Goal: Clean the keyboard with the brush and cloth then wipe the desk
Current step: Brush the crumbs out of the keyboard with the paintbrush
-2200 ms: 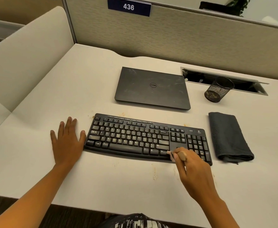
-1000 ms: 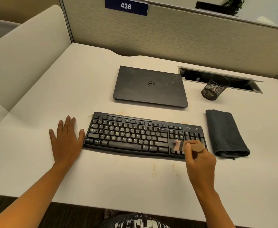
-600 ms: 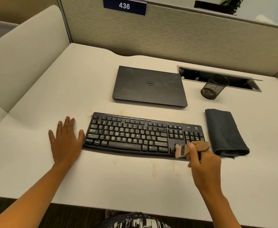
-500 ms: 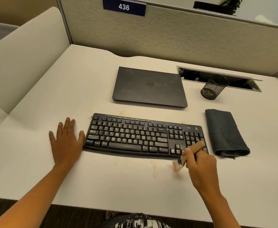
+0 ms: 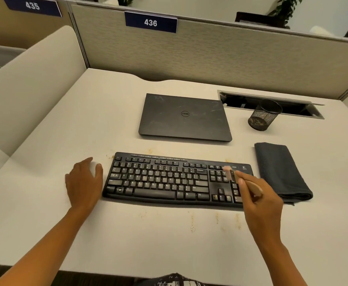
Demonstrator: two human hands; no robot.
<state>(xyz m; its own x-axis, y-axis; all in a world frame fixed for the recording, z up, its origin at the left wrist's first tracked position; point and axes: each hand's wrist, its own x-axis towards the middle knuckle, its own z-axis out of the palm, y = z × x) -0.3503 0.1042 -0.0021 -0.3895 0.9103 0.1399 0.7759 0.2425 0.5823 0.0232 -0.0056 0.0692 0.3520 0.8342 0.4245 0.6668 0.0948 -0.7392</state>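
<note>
Our right hand (image 5: 259, 205) has carried the brush (image 5: 234, 176) from the keyboard's (image 5: 169, 180) lower edge to its upper right keys, starting another sweep. It grips the brush; our left hand (image 5: 84, 182) rests open at center left. We count 1 keyboard, 1 brush, 1 cloth (image 5: 280, 170) at right.

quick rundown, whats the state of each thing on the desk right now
laptop: lid closed, smudged
keyboard: flat on desk, crumbs on keys
brush: held in right hand, bristles over the number pad
cloth: folded, unused, right of keyboard
pen cup: upright
desk: crumbs in front of keyboard
left hand: empty, beside keyboard
</note>
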